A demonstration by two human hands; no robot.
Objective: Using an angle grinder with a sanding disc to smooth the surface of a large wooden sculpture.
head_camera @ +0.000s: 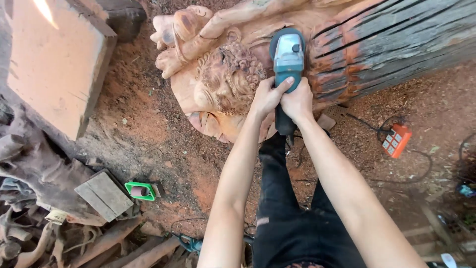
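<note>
— While both hands clamp the teal grinder (pixel 288 57), how far along is the carving (pixel 223 79)?
— Face and curls look shaped; the log (pixel 396 44) beside stays rough. Left hand (pixel 265 97) and right hand (pixel 297 101) wrap the grinder's body, pressed at the curls' edge.

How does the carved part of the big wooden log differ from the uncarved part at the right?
The carved part of the reddish wooden log is smooth, pale orange, and shaped into a curly-haired head and a fist; the uncarved part is grey, weathered and split by long cracks. Both hands, left hand and right hand, hold the teal angle grinder where the two parts meet. Both parts belong to one log lying on red, dusty ground.
</note>
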